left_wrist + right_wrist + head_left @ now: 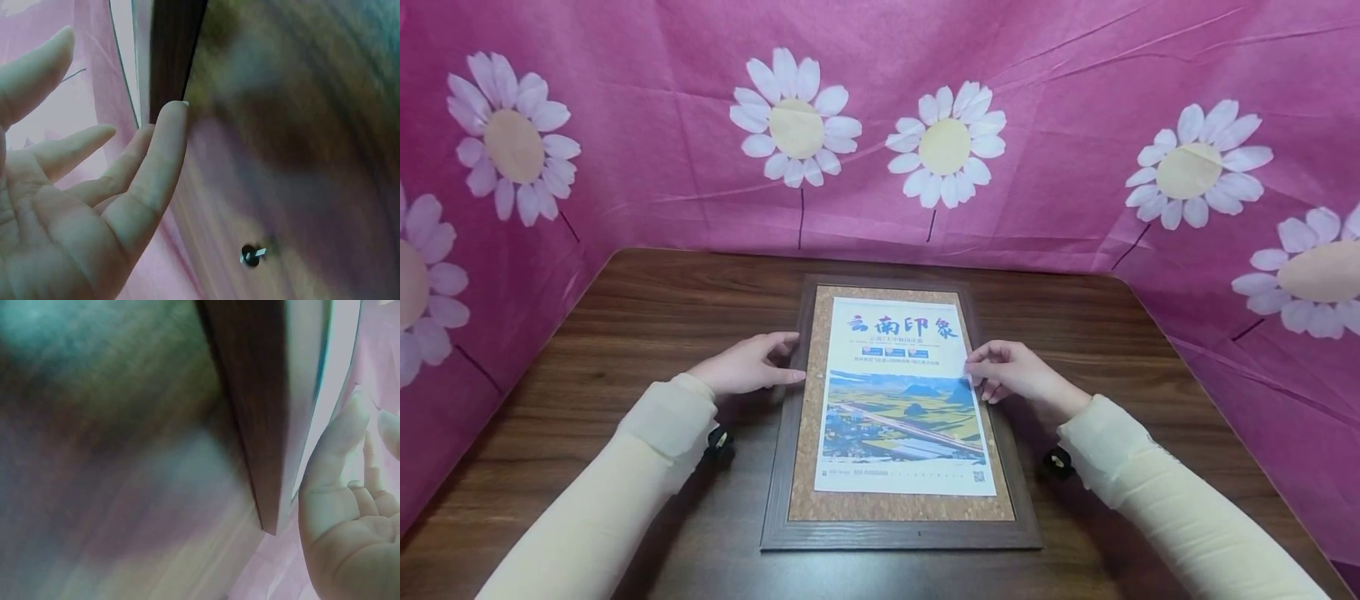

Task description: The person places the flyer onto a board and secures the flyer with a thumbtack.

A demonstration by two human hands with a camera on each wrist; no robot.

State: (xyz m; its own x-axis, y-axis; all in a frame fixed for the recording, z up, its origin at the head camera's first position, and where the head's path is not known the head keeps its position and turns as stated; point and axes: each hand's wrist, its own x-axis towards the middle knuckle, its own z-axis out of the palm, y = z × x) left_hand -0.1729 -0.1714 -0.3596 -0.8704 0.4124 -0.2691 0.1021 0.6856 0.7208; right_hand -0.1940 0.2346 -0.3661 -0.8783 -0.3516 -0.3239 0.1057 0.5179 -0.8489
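A poster [902, 408] with a colourful landscape and large Chinese characters lies on a cork board [887, 507] inside a dark wooden frame [902, 535]. My left hand [750, 364] is at the frame's left edge, thumb and fingers spread apart. In the left wrist view its lowest finger [165, 137] is close against the frame's side [175, 56]. My right hand [1018, 377] reaches over the frame's right side, fingers bent, fingertips at the poster's right edge. Whether they pinch the paper or only touch it is hidden. The right wrist view has the palm [356, 556] beside the frame's corner.
The frame lies flat on a brown wood-grain table [700, 287]. Pink cloth [865, 208] printed with white daisies rises behind the table and along both sides. Each wrist has a small black device under the pale sleeve [1180, 492].
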